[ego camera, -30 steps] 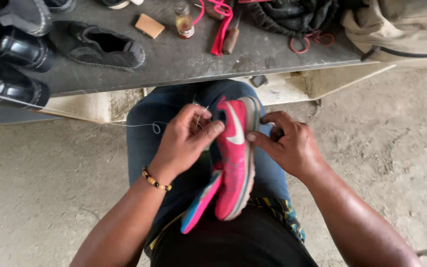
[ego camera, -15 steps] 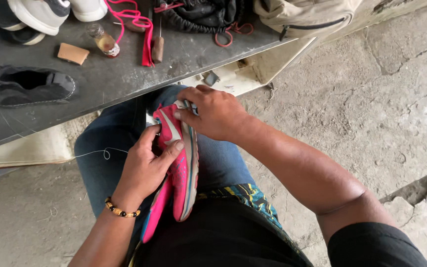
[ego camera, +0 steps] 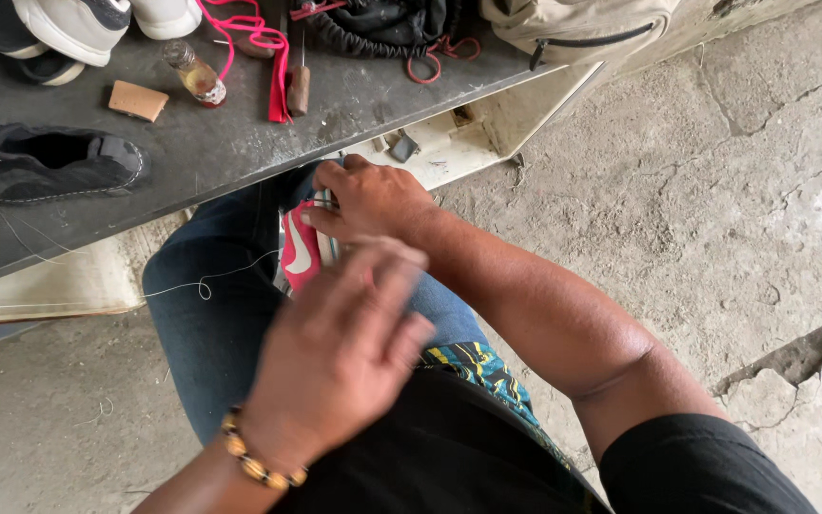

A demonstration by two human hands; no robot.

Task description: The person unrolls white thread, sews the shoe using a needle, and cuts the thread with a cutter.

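Note:
A pink sneaker point(ego camera: 301, 253) with a white mark stands on my lap, between my jeans-clad legs. My right hand point(ego camera: 373, 200) grips its upper end, just below the edge of the dark table point(ego camera: 211, 148). My left hand point(ego camera: 335, 352), with a bead bracelet at the wrist, is lifted toward the camera and blurred. It hides most of the sneaker, and what its fingers hold cannot be made out. A thin white thread point(ego camera: 204, 284) with a small loop runs from the sneaker across my left thigh toward the left.
On the table lie a black shoe point(ego camera: 45, 164), white sneakers point(ego camera: 78, 24), a small bottle point(ego camera: 197, 76), a brown block point(ego camera: 138, 100), pink laces point(ego camera: 259, 38) and a wooden-handled tool point(ego camera: 298, 81). A beige bag point(ego camera: 573, 24) sits at the back. Cracked concrete floor point(ego camera: 715, 190) lies to the right.
My left hand has left the sneaker's side and risen toward the camera, blurred by motion. My right hand stays gripped on the sneaker's top. The view has shifted slightly.

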